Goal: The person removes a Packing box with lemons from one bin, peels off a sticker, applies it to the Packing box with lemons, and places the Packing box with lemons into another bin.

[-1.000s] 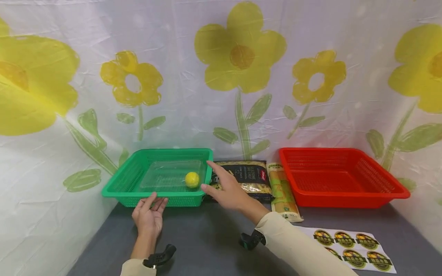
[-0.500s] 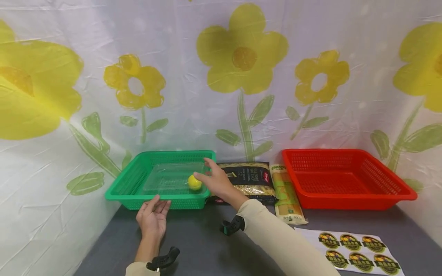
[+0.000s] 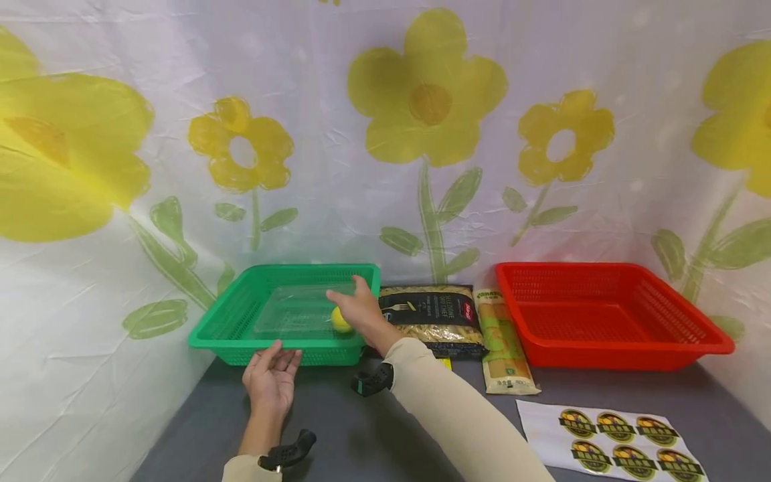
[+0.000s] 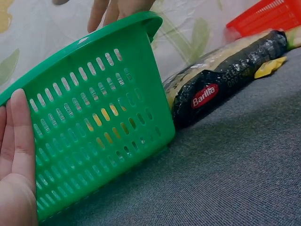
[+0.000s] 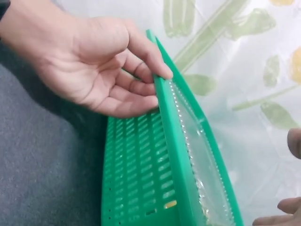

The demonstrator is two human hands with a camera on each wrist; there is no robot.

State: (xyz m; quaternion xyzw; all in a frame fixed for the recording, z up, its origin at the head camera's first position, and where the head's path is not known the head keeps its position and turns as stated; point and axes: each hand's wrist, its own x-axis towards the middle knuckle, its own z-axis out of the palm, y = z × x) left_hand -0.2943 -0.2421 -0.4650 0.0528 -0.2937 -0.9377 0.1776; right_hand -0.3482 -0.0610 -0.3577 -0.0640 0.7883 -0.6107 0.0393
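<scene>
"Over the green perforated plastic basket, what changed?"

"I note the right grip has moved farther in, fingers apart; left grip pinches its front rim. Round yellow ball inside, seemingly within reach."

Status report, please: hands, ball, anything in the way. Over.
Left hand gripping green basket. Right hand over its right end. Ball inside, partly hidden by that hand. Pasta bag beside basket, apparently not blocking.

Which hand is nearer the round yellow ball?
The right hand, above the ball; the left hand sits farther left, gripping the green plastic basket's front rim.
</scene>
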